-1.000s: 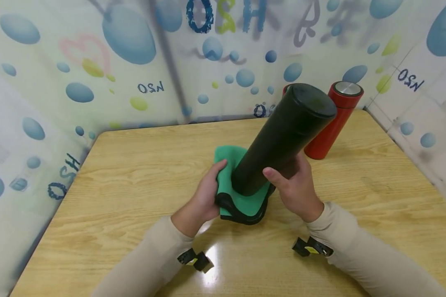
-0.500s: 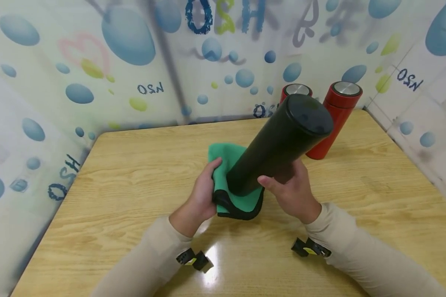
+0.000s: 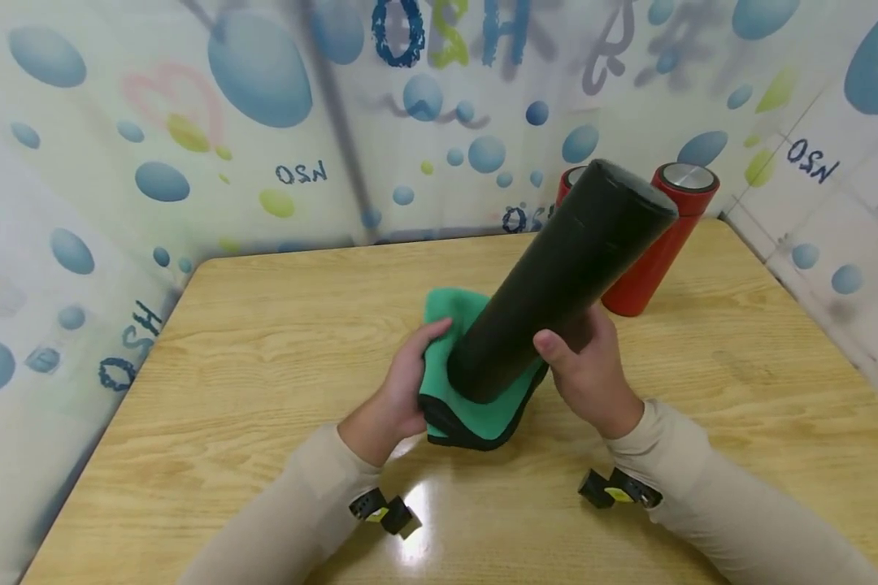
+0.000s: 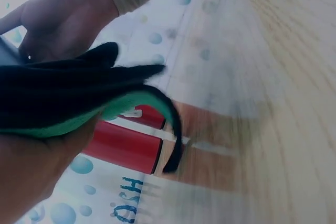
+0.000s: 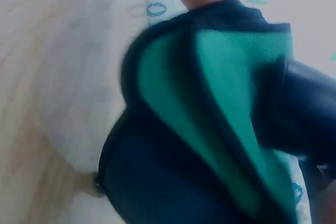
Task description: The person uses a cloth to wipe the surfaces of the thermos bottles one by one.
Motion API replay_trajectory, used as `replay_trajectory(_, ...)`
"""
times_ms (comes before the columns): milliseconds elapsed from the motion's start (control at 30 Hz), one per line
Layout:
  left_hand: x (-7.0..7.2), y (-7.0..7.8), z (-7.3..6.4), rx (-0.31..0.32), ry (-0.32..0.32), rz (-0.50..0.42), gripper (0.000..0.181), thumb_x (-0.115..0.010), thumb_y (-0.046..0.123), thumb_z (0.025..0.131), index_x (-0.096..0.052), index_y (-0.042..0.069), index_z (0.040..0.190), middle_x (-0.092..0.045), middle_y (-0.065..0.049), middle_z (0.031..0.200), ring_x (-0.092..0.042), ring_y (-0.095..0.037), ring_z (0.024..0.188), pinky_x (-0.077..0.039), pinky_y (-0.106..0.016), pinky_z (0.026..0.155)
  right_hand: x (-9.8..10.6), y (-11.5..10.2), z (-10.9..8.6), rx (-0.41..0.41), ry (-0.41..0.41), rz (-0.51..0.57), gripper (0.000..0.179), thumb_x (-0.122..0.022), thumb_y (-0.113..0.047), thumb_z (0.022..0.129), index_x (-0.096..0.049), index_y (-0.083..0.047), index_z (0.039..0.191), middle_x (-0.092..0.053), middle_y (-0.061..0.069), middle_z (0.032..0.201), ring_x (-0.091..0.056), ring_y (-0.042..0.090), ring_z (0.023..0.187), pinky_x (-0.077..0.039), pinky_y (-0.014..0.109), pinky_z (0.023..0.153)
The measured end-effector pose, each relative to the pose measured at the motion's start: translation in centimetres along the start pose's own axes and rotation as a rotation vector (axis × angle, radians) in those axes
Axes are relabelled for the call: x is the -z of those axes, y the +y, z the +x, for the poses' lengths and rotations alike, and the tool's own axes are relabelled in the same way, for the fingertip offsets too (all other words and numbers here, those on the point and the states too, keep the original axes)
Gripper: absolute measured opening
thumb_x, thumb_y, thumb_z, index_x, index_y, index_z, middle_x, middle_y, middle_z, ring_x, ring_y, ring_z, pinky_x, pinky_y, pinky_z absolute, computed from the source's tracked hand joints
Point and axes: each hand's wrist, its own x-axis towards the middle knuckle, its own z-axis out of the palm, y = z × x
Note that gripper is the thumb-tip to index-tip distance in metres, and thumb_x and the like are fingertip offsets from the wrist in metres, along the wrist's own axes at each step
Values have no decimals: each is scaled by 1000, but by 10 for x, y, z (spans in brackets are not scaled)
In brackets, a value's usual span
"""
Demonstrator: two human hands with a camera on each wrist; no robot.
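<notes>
A black cylindrical flask [image 3: 556, 276] leans up and to the right above the table, its lower end against a green cloth with black edging [image 3: 457, 305]. My right hand [image 3: 593, 370] grips the flask's middle from the right, thumb on the near side. From the left, my left hand [image 3: 398, 390] holds the folded cloth, thumb on top and the other fingers hidden beneath it. In the right wrist view the cloth [image 5: 173, 72] hangs in folds next to the flask's end [image 5: 304, 108], which is blurred.
Two red flasks with silver lids stand at the table's back right; the right one [image 3: 647, 260] shows most, and the other [image 3: 569, 180] is largely hidden behind the black flask. The wooden table [image 3: 263, 325] meets a patterned wall [image 3: 249, 195] at the back.
Both hands shift the flask and cloth slightly left, then back right. The black flask's upper end dips and rises again, turning somewhat; both holds stay the same.
</notes>
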Motion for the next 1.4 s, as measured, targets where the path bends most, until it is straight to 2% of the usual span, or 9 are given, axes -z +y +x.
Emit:
replay_trajectory(133, 1, 3, -2, -3, -31, 27, 37, -31, 51, 100, -50, 23, 114, -58, 8, 99, -58, -11, 91, -50, -33, 83, 4, -3, 4, -89, -15, -16, 51, -69, -40, 93, -50, -17, 134, -61, 3, 126, -62, 19, 112, -56, 27, 93)
replay_trajectory(433, 7, 13, -8, -70, 38, 80, 38, -29, 50, 101, -44, 20, 118, -50, 6, 105, -52, -12, 97, -46, -31, 88, 7, -7, 9, -208, -70, -74, 53, -67, -34, 95, -48, -9, 138, -61, 3, 128, -62, 20, 114, -55, 27, 94)
replay_trajectory(567, 6, 17, -10, -114, 83, 83, 39, -30, 51, 100, -43, 21, 120, -49, 4, 108, -52, -14, 98, -46, -33, 88, 5, -5, 12, -235, -78, -154, 49, -62, -20, 97, -46, -6, 141, -60, 5, 132, -61, 22, 116, -54, 26, 95)
replay_trajectory(667, 5, 16, -11, -197, 113, 89, 38, -27, 50, 102, -43, 21, 121, -50, 4, 109, -53, -14, 97, -47, -33, 85, 5, 0, 11, -276, -67, -255, 51, -61, -17, 97, -46, -9, 144, -58, 6, 137, -59, 21, 120, -51, 28, 101)
replay_trajectory(800, -3, 18, -17, -337, 143, 104, 42, -24, 49, 103, -42, 19, 128, -51, 3, 113, -55, -15, 97, -49, -34, 83, 3, 7, 10, -340, -87, -354, 56, -66, -25, 95, -46, -16, 147, -57, 3, 141, -55, 21, 125, -47, 43, 108)
replay_trajectory(1000, -14, 26, -27, -533, 172, 118, 44, -23, 45, 105, -43, 15, 131, -52, 4, 114, -54, -13, 102, -46, -32, 91, 2, 9, 4, -399, -216, -383, 63, -73, -26, 91, -46, -24, 147, -57, 3, 141, -56, 27, 125, -51, 56, 100)
replay_trajectory(1133, -14, 34, -32, -684, 182, 125, 42, -25, 43, 105, -47, 17, 130, -53, 7, 117, -52, -12, 109, -41, -33, 101, 1, 9, 2, -370, -300, -450, 69, -79, -26, 86, -47, -28, 147, -54, -2, 144, -55, 26, 126, -50, 57, 100)
replay_trajectory(1300, -5, 42, -34, -882, 203, 294, 41, -32, 34, 104, -53, 9, 129, -60, 7, 114, -57, -13, 107, -43, -33, 101, -3, 7, 3, -312, -350, -551, 72, -83, -30, 81, -50, -29, 145, -56, -4, 141, -55, 21, 121, -54, 51, 95)
replay_trajectory(1400, 2, 42, -36, -935, 221, 458, 43, -33, 25, 103, -53, 0, 130, -63, 6, 100, -60, -11, 76, -50, -30, 80, -6, 5, 4, -307, -360, -594, 75, -84, -33, 81, -48, -28, 146, -57, -2, 140, -57, 22, 118, -55, 47, 92)
